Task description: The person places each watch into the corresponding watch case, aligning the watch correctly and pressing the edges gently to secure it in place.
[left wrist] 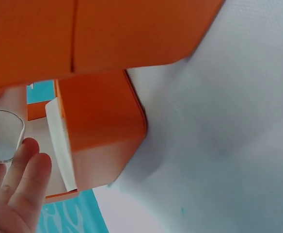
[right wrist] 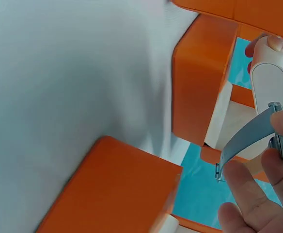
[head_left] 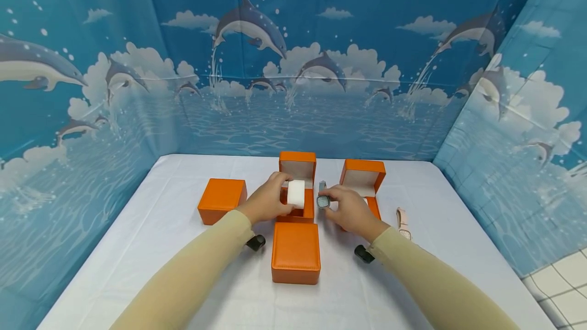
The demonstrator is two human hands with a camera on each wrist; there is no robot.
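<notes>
My left hand (head_left: 266, 200) grips a white watch cushion (head_left: 296, 194) by its ends, over the middle open orange watch box (head_left: 297, 168). The rounded end face of the cushion shows in both wrist views. Just to its right, my right hand (head_left: 352, 209) pinches a wristwatch (head_left: 323, 201) between thumb and fingers. Its grey-blue strap (right wrist: 248, 137) curves open and hangs down close beside the cushion in the right wrist view. Behind the right hand stands another open orange box (head_left: 364, 171), partly hidden by that hand, with a bit of white inside.
A lidded orange box (head_left: 222, 197) stands at the left. Another closed box (head_left: 295, 253) sits nearer, between my forearms. A pink-strapped watch (head_left: 402, 224) lies on the white-covered table (head_left: 440, 192) at the right. A dolphin-printed curtain (head_left: 298, 116) encloses the far side.
</notes>
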